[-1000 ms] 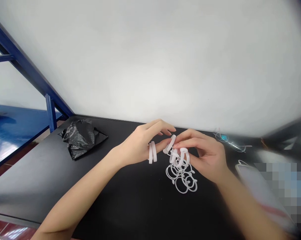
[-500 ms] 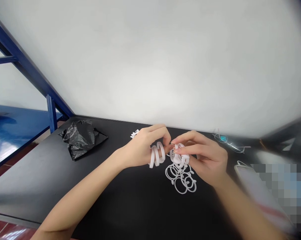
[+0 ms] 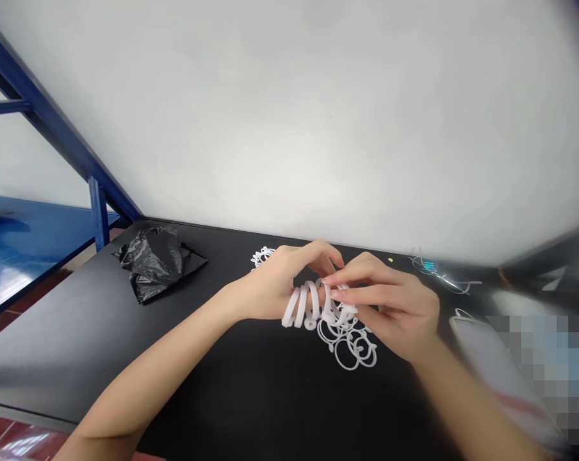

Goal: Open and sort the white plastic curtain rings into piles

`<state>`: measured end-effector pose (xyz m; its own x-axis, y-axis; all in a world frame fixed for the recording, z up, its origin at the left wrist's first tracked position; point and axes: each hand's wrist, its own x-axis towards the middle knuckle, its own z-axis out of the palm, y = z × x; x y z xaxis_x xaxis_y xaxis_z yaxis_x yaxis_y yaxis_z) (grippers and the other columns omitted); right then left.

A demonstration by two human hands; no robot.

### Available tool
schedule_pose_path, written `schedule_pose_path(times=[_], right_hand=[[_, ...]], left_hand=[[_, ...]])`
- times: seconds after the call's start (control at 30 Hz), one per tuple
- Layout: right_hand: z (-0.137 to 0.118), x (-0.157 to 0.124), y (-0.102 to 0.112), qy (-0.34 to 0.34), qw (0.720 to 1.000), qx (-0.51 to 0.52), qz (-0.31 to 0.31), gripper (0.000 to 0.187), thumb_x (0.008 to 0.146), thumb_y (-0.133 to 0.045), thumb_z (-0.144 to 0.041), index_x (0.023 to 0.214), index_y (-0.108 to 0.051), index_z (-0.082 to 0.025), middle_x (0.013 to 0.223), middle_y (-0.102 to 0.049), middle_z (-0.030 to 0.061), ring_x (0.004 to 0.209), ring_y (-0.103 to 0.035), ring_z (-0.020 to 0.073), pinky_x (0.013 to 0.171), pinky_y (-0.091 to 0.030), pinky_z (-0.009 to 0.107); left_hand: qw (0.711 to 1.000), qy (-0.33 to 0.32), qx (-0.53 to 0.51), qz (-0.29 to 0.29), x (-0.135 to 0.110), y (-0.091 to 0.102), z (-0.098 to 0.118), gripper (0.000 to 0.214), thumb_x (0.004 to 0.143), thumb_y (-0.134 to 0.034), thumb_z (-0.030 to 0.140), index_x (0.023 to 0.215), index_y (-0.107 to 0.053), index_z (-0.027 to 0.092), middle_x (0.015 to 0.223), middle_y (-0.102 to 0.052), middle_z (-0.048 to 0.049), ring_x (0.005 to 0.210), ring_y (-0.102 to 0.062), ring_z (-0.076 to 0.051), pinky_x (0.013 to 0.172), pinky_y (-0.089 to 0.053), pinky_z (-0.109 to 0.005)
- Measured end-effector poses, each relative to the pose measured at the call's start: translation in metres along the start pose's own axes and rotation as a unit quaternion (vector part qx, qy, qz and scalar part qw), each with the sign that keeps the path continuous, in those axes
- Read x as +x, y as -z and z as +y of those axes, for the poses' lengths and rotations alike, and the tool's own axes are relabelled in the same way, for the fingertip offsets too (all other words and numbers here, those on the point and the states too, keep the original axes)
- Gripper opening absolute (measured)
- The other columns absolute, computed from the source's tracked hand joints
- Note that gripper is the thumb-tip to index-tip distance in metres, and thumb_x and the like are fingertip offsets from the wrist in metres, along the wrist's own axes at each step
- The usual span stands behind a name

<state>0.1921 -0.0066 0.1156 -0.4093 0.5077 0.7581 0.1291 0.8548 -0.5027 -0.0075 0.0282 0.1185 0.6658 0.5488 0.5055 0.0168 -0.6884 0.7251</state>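
Several white plastic rings (image 3: 300, 307) hang threaded on a finger of my left hand (image 3: 282, 278), whose other fingers curl above them. Close by on the right, my right hand (image 3: 398, 304) pinches more white rings (image 3: 328, 307) at the left hand's fingertip. Its thumb and fingertips press together there, and part of these rings is hidden behind the fingers. Below both hands, a loose pile of thin white rings (image 3: 348, 354) with small round tabs lies on the black table (image 3: 251, 390). Another cluster of white pieces (image 3: 262, 256) shows behind my left wrist.
A crumpled black plastic bag (image 3: 155, 262) lies on the left of the table. On the right are a pair of glasses (image 3: 443, 278) and a phone-like flat object (image 3: 481, 349), partly blurred. A white wall (image 3: 309, 128) rises behind, with a blue metal frame (image 3: 63, 134) at left.
My right hand has shifted slightly left with its rings, which now sit around the left hand's fingertip, nearer the threaded ones. The left hand's fingers reach a little further right.
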Motion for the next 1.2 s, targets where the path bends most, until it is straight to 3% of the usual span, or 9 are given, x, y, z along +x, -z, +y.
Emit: schedule_pose_path(times=[0.23, 0.43, 0.67, 0.83, 1.0, 1.2], right_hand=[[-0.0062, 0.0009, -0.0006, -0.038, 0.999, 0.017, 0.03, 0.04, 0.08, -0.061, 0.003, 0.101, -0.074, -0.029, 0.098, -0.075, 0.0055, 0.082, -0.068, 0.0199, 0.064, -0.056, 0.034], [-0.0057, -0.0002, 0.0019, -0.046, 0.998, 0.016, 0.042, 0.037, 0.078, -0.063, 0.001, 0.097, -0.075, -0.029, 0.095, -0.074, 0.0053, 0.079, -0.067, 0.0207, 0.061, -0.055, 0.035], [-0.0058, 0.0002, 0.0036, -0.047, 0.997, 0.037, 0.039, 0.036, 0.077, -0.062, 0.003, 0.094, -0.074, -0.026, 0.09, -0.072, 0.0045, 0.078, -0.065, 0.0196, 0.064, -0.054, 0.036], [-0.007, -0.0006, 0.0001, -0.143, 0.987, 0.015, 0.072, 0.021, 0.074, -0.076, -0.011, 0.09, -0.069, -0.024, 0.084, -0.064, 0.0027, 0.074, -0.061, 0.0171, 0.059, -0.054, 0.032], [-0.0096, -0.0006, -0.0015, -0.263, 0.965, -0.009, 0.02, 0.031, 0.069, -0.083, -0.022, 0.087, -0.058, -0.023, 0.08, -0.059, -0.001, 0.07, -0.059, 0.0144, 0.053, -0.053, 0.025], [-0.0114, 0.0002, -0.0001, -0.281, 0.96, 0.006, 0.007, 0.019, 0.078, -0.074, -0.018, 0.092, -0.062, -0.022, 0.082, -0.066, 0.0006, 0.066, -0.063, 0.0124, 0.052, -0.053, 0.022]], left_hand=[[1.0, -0.001, 0.016, 0.022, -0.0011, 0.0008, 0.003, 0.008, 0.087, -0.06, 0.022, 0.092, -0.055, 0.017, 0.083, -0.067, -0.0013, 0.073, -0.064, -0.012, 0.066, -0.051, -0.023], [0.997, -0.01, 0.076, -0.021, -0.0004, 0.0024, 0.0018, 0.01, 0.093, -0.052, 0.024, 0.092, -0.059, 0.017, 0.073, -0.067, -0.0003, 0.064, -0.059, -0.012, 0.064, -0.048, -0.024], [0.993, -0.045, 0.104, -0.04, -0.0001, 0.002, -0.0004, 0.023, 0.084, -0.056, 0.008, 0.104, -0.061, 0.016, 0.095, -0.07, -0.0053, 0.081, -0.063, -0.016, 0.074, -0.05, -0.028], [0.994, -0.065, 0.087, -0.002, -0.0003, 0.0001, -0.002, 0.018, 0.087, -0.058, 0.013, 0.104, -0.062, 0.018, 0.091, -0.07, -0.006, 0.084, -0.064, -0.017, 0.077, -0.052, -0.03], [0.996, -0.061, 0.064, 0.006, -0.0004, 0.0008, -0.0018, 0.013, 0.084, -0.063, 0.014, 0.097, -0.065, 0.017, 0.093, -0.066, -0.0072, 0.08, -0.062, -0.016, 0.068, -0.052, -0.026], [0.997, -0.055, 0.048, 0.02, -0.0005, 0.0038, 0.0007, 0.014, 0.085, -0.061, 0.009, 0.096, -0.065, 0.016, 0.091, -0.064, -0.0063, 0.078, -0.061, -0.014, 0.067, -0.051, -0.026]])
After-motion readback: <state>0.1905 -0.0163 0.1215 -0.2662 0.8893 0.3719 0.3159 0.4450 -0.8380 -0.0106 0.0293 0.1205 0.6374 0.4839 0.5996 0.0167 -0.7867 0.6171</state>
